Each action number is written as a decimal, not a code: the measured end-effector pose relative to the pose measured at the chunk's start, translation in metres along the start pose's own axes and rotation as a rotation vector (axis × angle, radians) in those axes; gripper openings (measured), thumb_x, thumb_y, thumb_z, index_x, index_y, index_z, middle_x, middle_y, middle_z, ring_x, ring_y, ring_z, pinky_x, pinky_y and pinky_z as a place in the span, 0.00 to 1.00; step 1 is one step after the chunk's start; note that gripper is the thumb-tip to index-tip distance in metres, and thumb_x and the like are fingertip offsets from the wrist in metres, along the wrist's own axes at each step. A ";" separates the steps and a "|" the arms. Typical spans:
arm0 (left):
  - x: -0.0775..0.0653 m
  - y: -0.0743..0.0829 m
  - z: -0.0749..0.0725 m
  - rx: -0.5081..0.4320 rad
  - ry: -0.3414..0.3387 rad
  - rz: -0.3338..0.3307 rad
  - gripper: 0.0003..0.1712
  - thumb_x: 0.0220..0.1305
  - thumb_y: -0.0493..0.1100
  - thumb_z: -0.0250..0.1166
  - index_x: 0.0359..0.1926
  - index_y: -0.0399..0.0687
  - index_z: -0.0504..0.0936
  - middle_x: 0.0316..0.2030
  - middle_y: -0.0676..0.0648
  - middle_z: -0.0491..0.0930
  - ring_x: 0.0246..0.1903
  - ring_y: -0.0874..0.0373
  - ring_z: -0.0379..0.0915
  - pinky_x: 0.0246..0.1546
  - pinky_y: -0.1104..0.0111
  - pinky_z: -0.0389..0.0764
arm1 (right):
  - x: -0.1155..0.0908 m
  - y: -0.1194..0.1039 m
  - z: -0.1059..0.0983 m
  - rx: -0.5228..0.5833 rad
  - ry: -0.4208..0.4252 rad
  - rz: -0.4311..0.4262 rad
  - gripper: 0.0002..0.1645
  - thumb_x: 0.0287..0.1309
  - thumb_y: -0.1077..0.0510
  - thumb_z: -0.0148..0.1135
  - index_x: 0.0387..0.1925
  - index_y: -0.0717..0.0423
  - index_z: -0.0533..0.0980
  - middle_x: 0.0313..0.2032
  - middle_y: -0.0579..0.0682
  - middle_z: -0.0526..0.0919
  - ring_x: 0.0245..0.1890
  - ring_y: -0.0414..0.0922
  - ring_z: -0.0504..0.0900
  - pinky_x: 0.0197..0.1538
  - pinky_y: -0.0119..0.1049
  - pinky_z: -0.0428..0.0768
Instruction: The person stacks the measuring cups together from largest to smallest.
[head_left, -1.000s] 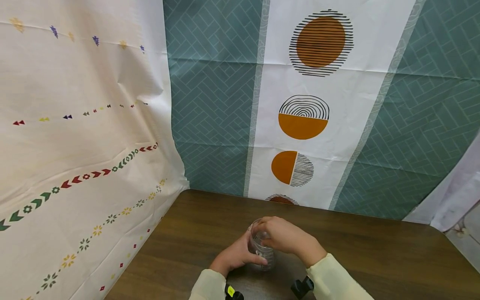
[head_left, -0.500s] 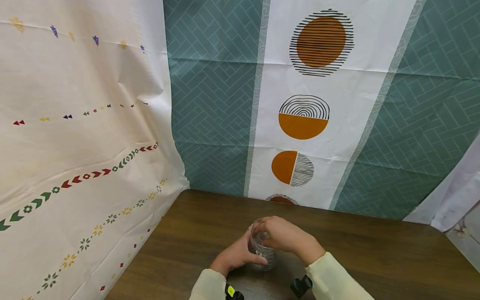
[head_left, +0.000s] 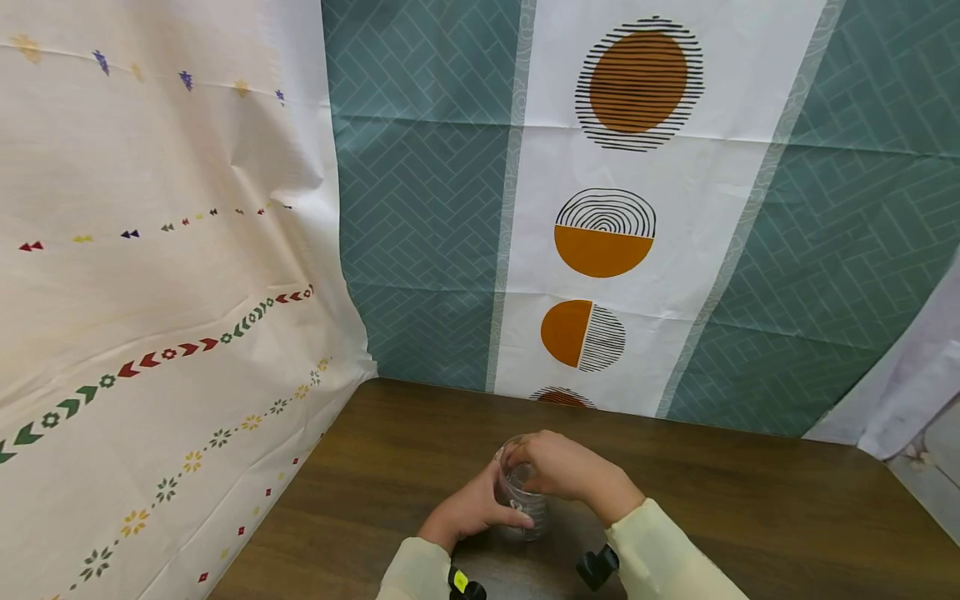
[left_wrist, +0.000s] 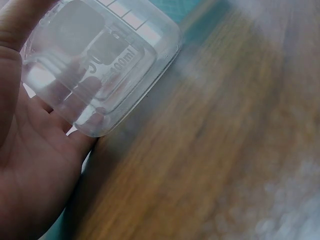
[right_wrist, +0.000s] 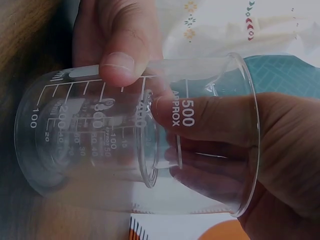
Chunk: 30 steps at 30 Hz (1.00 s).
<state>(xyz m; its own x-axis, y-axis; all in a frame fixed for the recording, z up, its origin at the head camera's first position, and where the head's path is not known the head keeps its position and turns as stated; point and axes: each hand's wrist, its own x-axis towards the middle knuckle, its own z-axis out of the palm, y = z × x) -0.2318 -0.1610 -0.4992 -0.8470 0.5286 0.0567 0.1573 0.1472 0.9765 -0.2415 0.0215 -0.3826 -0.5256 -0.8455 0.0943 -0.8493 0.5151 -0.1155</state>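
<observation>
A clear glass beaker (head_left: 538,510) with white volume marks is near the middle of the brown table. My left hand (head_left: 474,505) grips its side, with the thumb across the front. In the right wrist view, smaller beakers (right_wrist: 82,135) sit nested inside the large beaker (right_wrist: 35,120), several volume scales overlapping through the glass. From above, my right hand (head_left: 573,473) reaches in through the large beaker's mouth. Its thumb and fingers pinch near the rim of a smaller beaker. The left wrist view has the beaker's base (left_wrist: 115,65) beside my left palm (left_wrist: 40,170).
A brown wooden table (head_left: 750,500) spreads on both sides of the hands. Behind it hangs a green and white cloth (head_left: 420,250) with orange circles. A cream patterned cloth (head_left: 172,283) covers the left side, and pale fabric (head_left: 911,408) hangs at the far right.
The head view has shifted very slightly. Both hands stay at the beaker in nearly the same pose, with the right forearm slightly farther left.
</observation>
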 end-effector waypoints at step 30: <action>0.001 -0.001 0.000 0.010 -0.002 -0.024 0.66 0.52 0.50 0.75 0.77 0.49 0.37 0.72 0.47 0.55 0.62 0.57 0.66 0.62 0.59 0.69 | 0.002 -0.002 -0.002 0.004 -0.047 0.021 0.14 0.50 0.63 0.71 0.41 0.50 0.85 0.40 0.42 0.86 0.41 0.42 0.84 0.45 0.32 0.81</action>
<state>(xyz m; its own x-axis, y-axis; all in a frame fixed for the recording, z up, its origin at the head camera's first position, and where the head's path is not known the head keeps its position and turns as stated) -0.2322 -0.1606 -0.5002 -0.8495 0.5265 0.0327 0.1416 0.1680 0.9756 -0.2407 0.0194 -0.3802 -0.5406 -0.8401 0.0457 -0.8377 0.5325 -0.1210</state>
